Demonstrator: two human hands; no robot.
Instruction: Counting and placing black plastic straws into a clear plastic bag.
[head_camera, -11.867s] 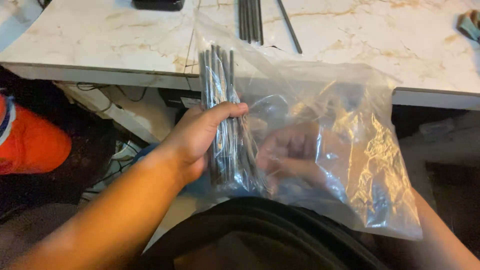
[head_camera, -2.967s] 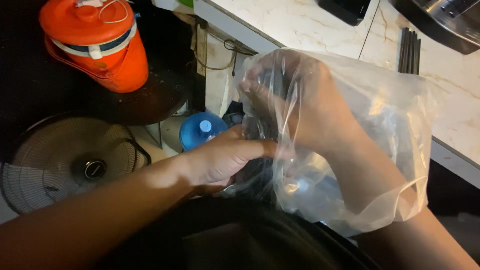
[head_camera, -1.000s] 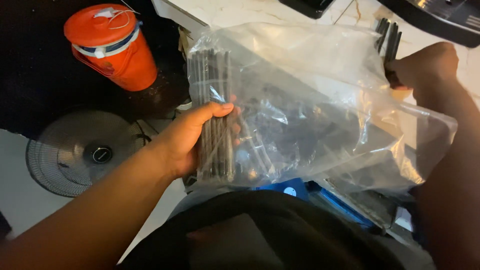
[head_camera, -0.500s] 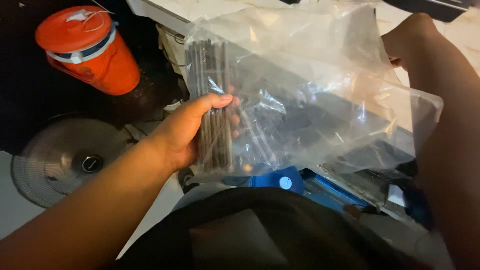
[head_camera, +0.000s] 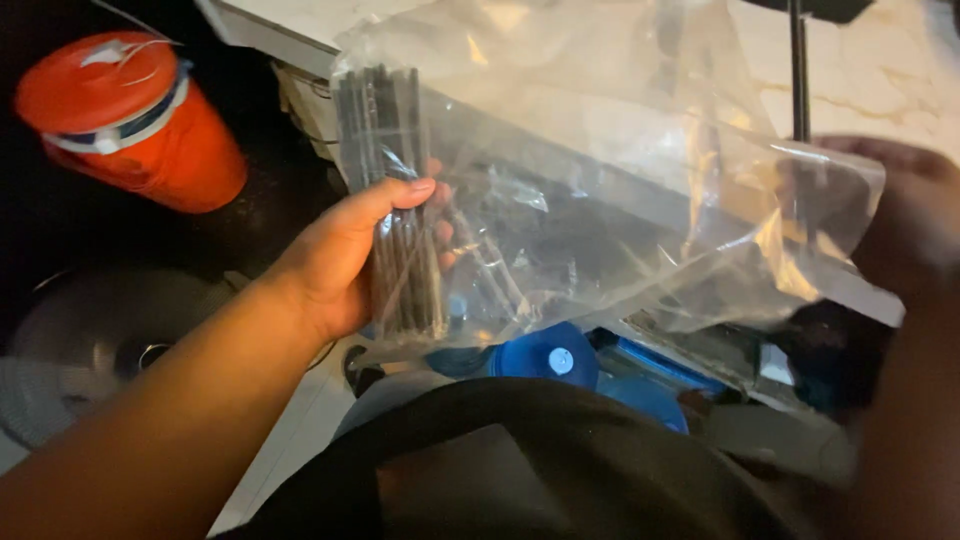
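My left hand grips the left end of a clear plastic bag, squeezing a bundle of thin dark rods that stands upright inside it. The bag spreads out to the right, crinkled and mostly see-through. My right hand is at the bag's right edge, blurred and partly behind the plastic, so I cannot tell whether it holds the bag. One dark rod shows upright near that hand, above the bag's right end.
A white marble-look tabletop runs across the top right. An orange jug with an orange lid stands on the dark floor at upper left. A blue bottle cap and blue items lie below the bag. A round metal fan is at left.
My right forearm has dropped from the upper right to the right edge, beside the bag's open end. My left hand keeps its grip on the rods through the plastic.
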